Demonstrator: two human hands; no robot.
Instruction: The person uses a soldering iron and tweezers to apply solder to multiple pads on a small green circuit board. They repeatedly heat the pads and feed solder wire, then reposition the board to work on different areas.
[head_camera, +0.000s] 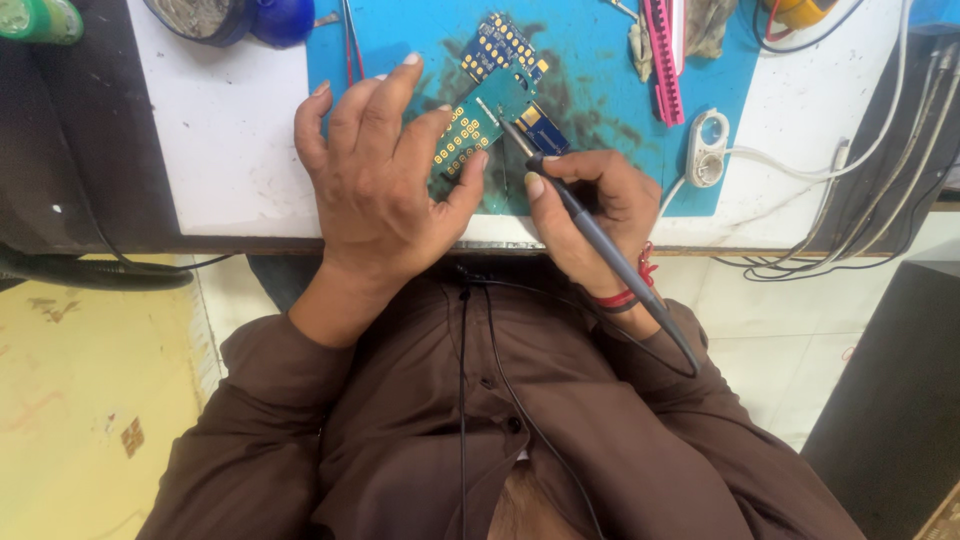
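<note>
so the left hand (378, 180) is spread out, fingers fanned over the blue work mat (590, 90), with the thumb tip pressing down on the edge of the green circuit board (478, 122) to pin it in place. that board has rows of gold pads and sits roughly in the middle of the mat, which is pretty grimy with dark smudges around it. a second blue circuit board (500, 45) lies just above it, touching or nearly so, can't quite tell.

the right hand (590, 205) is curled shut around a dark soldering iron (590, 235), held like a pen, tip angled up and left so it lands on the green board near a blue patch at its corner. the iron's cord runs back over the person's brown shirt. there's a red thread band on that wrist.

other stuff on the counter (220, 130): a pink ruler-like strip (662, 60) at the top of the mat, a small white inline switch (706, 150) on a white cable just off the mat's right edge, and a blue round thing (282, 20) at the top left.
</note>
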